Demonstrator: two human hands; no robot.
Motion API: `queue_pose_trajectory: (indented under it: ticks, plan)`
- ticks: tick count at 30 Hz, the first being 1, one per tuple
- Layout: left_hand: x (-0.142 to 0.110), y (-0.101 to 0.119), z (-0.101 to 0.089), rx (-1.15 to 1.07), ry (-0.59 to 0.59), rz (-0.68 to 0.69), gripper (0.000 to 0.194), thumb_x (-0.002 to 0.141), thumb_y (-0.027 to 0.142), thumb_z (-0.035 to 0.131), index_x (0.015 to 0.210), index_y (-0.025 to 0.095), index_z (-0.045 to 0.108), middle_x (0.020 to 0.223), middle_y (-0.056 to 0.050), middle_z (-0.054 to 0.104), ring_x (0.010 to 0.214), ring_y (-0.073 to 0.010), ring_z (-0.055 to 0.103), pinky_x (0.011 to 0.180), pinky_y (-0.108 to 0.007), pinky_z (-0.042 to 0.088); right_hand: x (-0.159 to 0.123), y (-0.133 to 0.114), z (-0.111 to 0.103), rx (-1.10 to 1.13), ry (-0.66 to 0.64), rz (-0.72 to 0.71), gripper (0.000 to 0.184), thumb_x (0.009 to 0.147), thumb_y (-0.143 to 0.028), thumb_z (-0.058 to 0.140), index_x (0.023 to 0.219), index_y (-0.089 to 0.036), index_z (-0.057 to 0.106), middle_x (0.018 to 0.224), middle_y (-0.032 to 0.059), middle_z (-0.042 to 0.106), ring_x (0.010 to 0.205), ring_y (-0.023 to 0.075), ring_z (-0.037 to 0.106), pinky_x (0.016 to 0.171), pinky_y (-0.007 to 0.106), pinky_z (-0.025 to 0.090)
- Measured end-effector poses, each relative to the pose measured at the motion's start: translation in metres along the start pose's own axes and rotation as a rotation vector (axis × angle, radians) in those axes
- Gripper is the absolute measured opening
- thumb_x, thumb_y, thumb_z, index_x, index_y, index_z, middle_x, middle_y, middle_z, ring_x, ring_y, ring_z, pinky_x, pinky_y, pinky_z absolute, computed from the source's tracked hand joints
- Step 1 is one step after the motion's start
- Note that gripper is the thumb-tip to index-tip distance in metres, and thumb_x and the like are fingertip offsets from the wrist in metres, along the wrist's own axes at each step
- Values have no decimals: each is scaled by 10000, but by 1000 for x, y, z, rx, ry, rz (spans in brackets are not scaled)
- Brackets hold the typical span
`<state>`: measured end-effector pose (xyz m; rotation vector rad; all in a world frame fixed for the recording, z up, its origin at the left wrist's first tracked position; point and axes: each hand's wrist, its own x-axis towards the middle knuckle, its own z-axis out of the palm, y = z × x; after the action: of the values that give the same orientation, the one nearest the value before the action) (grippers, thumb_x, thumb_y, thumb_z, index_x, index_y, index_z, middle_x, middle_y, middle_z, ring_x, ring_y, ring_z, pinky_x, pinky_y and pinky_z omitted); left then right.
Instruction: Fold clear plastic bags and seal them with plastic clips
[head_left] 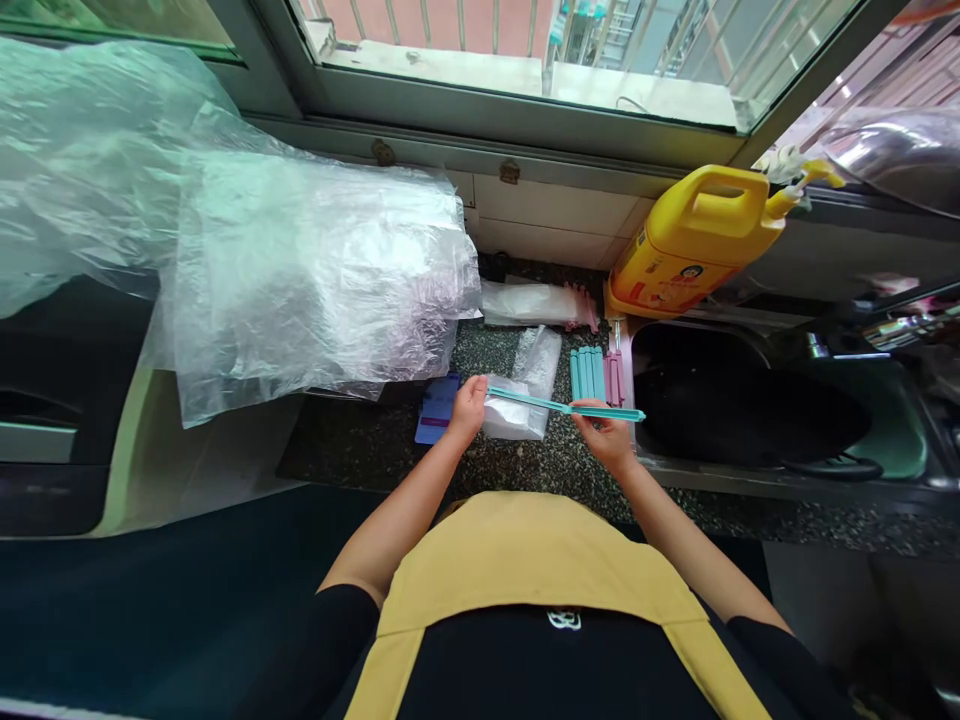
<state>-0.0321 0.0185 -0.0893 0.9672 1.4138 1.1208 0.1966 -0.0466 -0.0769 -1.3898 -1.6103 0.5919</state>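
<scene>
A long teal bag-sealing clip [559, 404] stretches between my hands, unfolded into nearly a straight line. My left hand [469, 405] pinches its left end, while the fingers of my right hand [604, 432] close around it right of its middle. Beneath the clip lie a small clear plastic bag [517, 418] and a crinkled clear wrapper [540, 358]. Several teal clips [587, 374] sit side by side just beyond my right hand, with pink clips [614, 375] to their right. A blue-purple card [436, 408] is on the counter beside my left hand.
Behind is a clear packet with pink clips [540, 303]. Large clear plastic sheeting [322, 280] covers the left side. A yellow pump jug [690, 240] stands by the sink [900, 420], which holds a black pan [750, 410]. A window frame [480, 105] borders the dark speckled counter [360, 440].
</scene>
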Motion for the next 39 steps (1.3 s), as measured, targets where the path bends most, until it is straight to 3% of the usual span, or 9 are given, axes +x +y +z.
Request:
queue_pose_trajectory:
  ticks: [7, 12, 16, 23, 25, 30, 34, 39]
  plan:
    - [-4, 15, 13, -250, -88, -34, 375, 760, 525, 608, 647, 176, 528, 594, 23, 512, 564, -104, 454, 553, -210, 371, 5, -11, -17, -32, 95, -116, 124, 805, -286, 631, 882, -197, 671, 828, 53, 692, 701, 155, 646, 605, 293, 559]
    - [-7, 23, 13, -338, -225, -82, 483, 618, 640, 669, 711, 188, 528, 572, 20, 565, 499, -117, 512, 510, -235, 409, 8, -14, -20, -57, 118, -142, 115, 804, -284, 632, 861, -196, 681, 823, 57, 684, 649, 150, 632, 558, 291, 549]
    - [-13, 30, 9, -359, -296, -78, 524, 443, 495, 823, 767, 181, 557, 646, 28, 627, 570, -118, 579, 590, -235, 456, 9, -15, -20, -38, 115, -166, 83, 805, -261, 632, 841, -204, 680, 784, 44, 676, 693, 160, 639, 588, 293, 547]
    - [-19, 37, 17, -402, -246, -119, 425, 373, 353, 848, 653, 166, 590, 616, 38, 634, 591, -106, 576, 637, -238, 469, 14, -21, -22, 64, 114, -50, 114, 796, -320, 642, 808, -212, 677, 803, 49, 679, 719, 166, 636, 624, 299, 537]
    - [-21, 40, 21, -393, -257, -138, 410, 371, 343, 850, 631, 160, 590, 601, 32, 629, 581, -103, 566, 621, -234, 462, 17, -26, -21, 124, 111, -19, 124, 785, -339, 655, 802, -218, 677, 799, 44, 681, 727, 171, 639, 649, 311, 540]
    - [-28, 47, 26, -328, -364, -125, 398, 431, 384, 834, 634, 151, 583, 599, 27, 606, 569, -92, 536, 585, -216, 428, 28, -37, -15, 274, 52, 3, 100, 758, -334, 691, 786, -238, 685, 816, 36, 704, 957, 224, 648, 908, 422, 500]
    - [-30, 50, 27, -261, -381, -71, 405, 438, 401, 832, 606, 154, 558, 568, 47, 546, 545, -72, 476, 542, -192, 371, 30, -40, -13, 333, -14, 16, 104, 749, -330, 700, 798, -238, 697, 827, 39, 708, 865, 205, 665, 848, 405, 530]
    - [-27, 55, 32, -257, -321, -51, 358, 539, 454, 772, 595, 147, 596, 553, 31, 527, 516, -67, 418, 496, -198, 310, 26, -38, -12, 346, -23, -11, 120, 755, -350, 692, 797, -238, 701, 841, 43, 710, 844, 197, 663, 840, 402, 538]
